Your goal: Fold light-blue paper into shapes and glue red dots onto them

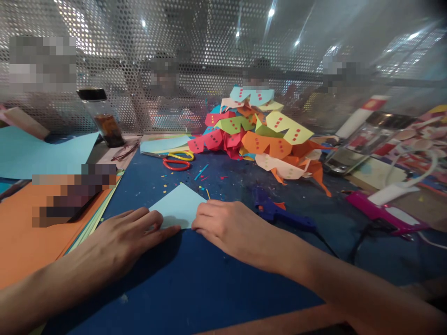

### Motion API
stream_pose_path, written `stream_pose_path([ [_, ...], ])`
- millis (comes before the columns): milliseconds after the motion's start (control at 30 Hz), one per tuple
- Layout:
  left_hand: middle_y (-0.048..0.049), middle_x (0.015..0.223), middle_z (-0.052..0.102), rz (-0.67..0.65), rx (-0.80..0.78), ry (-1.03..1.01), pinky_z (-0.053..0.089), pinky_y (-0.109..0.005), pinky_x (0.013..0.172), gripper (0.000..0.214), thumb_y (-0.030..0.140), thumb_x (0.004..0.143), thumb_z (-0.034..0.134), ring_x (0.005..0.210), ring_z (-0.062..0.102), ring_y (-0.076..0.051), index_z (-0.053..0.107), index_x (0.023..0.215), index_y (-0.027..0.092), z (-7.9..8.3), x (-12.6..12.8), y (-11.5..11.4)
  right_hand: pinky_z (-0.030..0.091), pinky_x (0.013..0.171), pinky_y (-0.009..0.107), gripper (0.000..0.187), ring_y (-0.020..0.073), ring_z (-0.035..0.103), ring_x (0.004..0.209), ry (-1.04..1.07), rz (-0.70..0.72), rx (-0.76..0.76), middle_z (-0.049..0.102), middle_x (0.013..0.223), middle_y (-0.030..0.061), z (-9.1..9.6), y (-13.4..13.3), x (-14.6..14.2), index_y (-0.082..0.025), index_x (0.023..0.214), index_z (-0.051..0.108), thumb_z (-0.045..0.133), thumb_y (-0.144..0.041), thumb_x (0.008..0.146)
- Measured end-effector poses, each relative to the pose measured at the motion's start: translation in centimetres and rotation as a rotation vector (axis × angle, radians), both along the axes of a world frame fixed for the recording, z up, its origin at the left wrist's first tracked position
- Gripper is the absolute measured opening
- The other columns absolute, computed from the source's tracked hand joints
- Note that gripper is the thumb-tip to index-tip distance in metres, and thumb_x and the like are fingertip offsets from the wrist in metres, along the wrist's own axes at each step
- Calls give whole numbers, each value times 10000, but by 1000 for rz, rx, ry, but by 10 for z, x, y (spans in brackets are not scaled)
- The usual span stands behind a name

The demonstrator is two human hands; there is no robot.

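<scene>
A light blue sheet of paper (179,204), folded to a triangle with its point facing away from me, lies on the blue table (209,288). My left hand (134,232) is closed on its left corner, thumb along the near edge. At the right corner, my right hand (226,221) grips the paper with bent fingers pressed together. Both corners are hidden under my fingers. Just beyond the paper are small coloured scraps (200,172) and scissors (178,160) with one yellow and one red handle loop.
A pile of folded coloured paper shapes (268,135) stands at the back. A blue glue gun (282,214) lies right of my hand, near a magenta device (384,211). Orange paper sheets (31,223) are stacked at left. A dark-lidded jar (104,121) stands behind them.
</scene>
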State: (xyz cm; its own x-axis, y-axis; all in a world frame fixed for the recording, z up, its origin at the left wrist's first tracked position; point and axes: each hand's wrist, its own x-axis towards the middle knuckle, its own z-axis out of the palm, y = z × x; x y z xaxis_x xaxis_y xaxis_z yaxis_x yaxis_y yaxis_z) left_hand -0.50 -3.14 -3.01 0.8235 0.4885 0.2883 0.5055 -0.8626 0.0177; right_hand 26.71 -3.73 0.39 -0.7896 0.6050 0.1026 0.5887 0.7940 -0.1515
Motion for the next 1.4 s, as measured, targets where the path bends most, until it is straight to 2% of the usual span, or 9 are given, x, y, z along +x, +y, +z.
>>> stream_pose_path([
  [100, -46, 949, 645, 0, -6, 68, 480, -285, 652, 445, 55, 974, 362, 754, 604, -168, 595, 1285, 272, 1, -2, 0, 474, 807, 314, 214, 170, 622, 897, 19, -39, -46, 670, 918, 46, 4, -1, 3, -162, 926, 689, 490, -132, 995],
  [200, -36, 934, 658, 13, -11, -22, 469, -257, 626, 369, 110, 995, 377, 741, 619, -152, 642, 1200, 265, 0, -5, 3, 474, 796, 301, 205, 167, 636, 896, 41, -89, -96, 684, 920, 40, 7, 0, 6, -170, 901, 709, 522, -132, 975],
  [300, -25, 946, 665, 41, -128, -126, 485, -238, 682, 306, 165, 1002, 415, 790, 648, -140, 684, 1106, 266, -2, -6, 7, 471, 801, 293, 190, 165, 648, 896, 65, -114, -138, 700, 932, 42, 9, 2, 8, -176, 904, 728, 550, -132, 954],
  [533, -25, 924, 664, 226, -416, -281, 486, -258, 703, 220, 193, 931, 498, 795, 630, -147, 715, 911, 230, 7, 7, 4, 470, 815, 286, 176, 168, 657, 908, 95, -145, -184, 711, 959, 31, 9, 5, 9, -192, 915, 740, 571, -156, 946],
  [700, 0, 825, 639, 371, -443, -283, 454, -254, 635, 170, 289, 907, 569, 723, 596, -143, 651, 782, 208, 5, 18, 4, 463, 817, 293, 165, 173, 658, 919, 77, -151, -160, 706, 971, 28, 7, 4, 7, -186, 912, 729, 571, -158, 952],
  [933, -1, 742, 662, 461, -423, -288, 460, -272, 610, 139, 297, 855, 593, 672, 614, -166, 659, 771, 208, 2, 22, 6, 457, 804, 302, 169, 171, 648, 907, 79, -140, -148, 703, 955, 28, 6, 3, 8, -188, 901, 722, 564, -161, 954],
  [1200, -6, 779, 670, 447, -460, -331, 509, -302, 672, 117, 293, 842, 592, 727, 639, -185, 652, 899, 210, 3, 18, 9, 464, 830, 307, 180, 169, 648, 922, 97, -134, -152, 703, 967, 28, 5, 3, 9, -193, 918, 729, 557, -157, 958],
  [1400, -24, 859, 700, 407, -535, -306, 538, -307, 743, 111, 228, 851, 563, 809, 665, -194, 651, 917, 215, 4, 10, 12, 469, 841, 300, 173, 170, 652, 930, 100, -143, -146, 706, 979, 25, 5, 2, 9, -197, 929, 732, 565, -162, 958],
])
